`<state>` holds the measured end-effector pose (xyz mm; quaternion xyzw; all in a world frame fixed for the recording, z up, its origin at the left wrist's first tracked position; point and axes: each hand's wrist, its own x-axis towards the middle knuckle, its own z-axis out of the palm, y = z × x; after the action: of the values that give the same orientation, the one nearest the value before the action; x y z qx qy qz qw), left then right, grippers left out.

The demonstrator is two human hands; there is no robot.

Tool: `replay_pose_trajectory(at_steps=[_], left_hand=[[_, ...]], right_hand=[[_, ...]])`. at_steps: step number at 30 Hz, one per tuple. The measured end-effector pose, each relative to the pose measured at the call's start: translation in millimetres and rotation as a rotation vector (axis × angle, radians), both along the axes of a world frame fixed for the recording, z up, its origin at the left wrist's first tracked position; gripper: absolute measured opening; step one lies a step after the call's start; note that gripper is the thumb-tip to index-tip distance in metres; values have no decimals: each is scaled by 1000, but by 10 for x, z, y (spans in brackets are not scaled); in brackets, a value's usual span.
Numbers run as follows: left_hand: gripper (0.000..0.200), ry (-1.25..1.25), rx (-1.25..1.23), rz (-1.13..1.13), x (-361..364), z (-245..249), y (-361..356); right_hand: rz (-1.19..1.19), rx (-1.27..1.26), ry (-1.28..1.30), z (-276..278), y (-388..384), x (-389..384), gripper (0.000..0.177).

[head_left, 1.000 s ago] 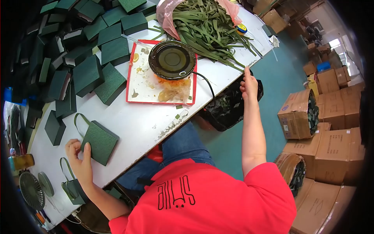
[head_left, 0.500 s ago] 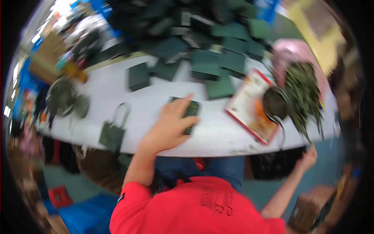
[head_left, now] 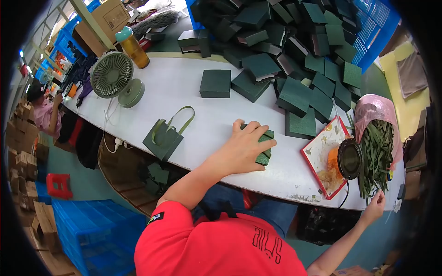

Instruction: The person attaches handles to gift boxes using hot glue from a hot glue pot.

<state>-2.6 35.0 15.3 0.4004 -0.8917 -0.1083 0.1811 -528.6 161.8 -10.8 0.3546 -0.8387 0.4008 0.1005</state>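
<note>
My left hand [head_left: 246,146] lies over a small dark green box [head_left: 264,158] on the white table, fingers and thumb gripping its sides. Far to the right, at the table edge, my right hand [head_left: 374,208] pinches the lower end of a green ribbon [head_left: 369,197]. That strip hangs from a thick bunch of green ribbons [head_left: 376,154] in a pink plastic bag [head_left: 375,108]. Left of my left hand stands a small green bag-shaped box [head_left: 163,141] with a ribbon handle loop.
A big pile of green boxes [head_left: 294,94] covers the back. Near my right hand, a red-rimmed tray [head_left: 317,154] holds an orange lump beside a dark round glue pot [head_left: 350,158]. A green fan [head_left: 113,76] and an amber bottle [head_left: 133,50] stand left. A co-worker [head_left: 46,112] sits far left.
The view has swung, and the table's things appear shifted and sharper. My left hand stays on the box; my right hand remains at the ribbon ends.
</note>
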Motion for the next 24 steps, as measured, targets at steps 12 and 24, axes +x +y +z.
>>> replay_pose_trajectory(at_steps=[12,24], left_hand=[[65,-55,-16,25,-30,-46,14],[67,20,7,1,12,-152,-16]], right_hand=[[206,-73,-59,13,-404,-463,26],[257,-5,40,2,-798,-442,23]])
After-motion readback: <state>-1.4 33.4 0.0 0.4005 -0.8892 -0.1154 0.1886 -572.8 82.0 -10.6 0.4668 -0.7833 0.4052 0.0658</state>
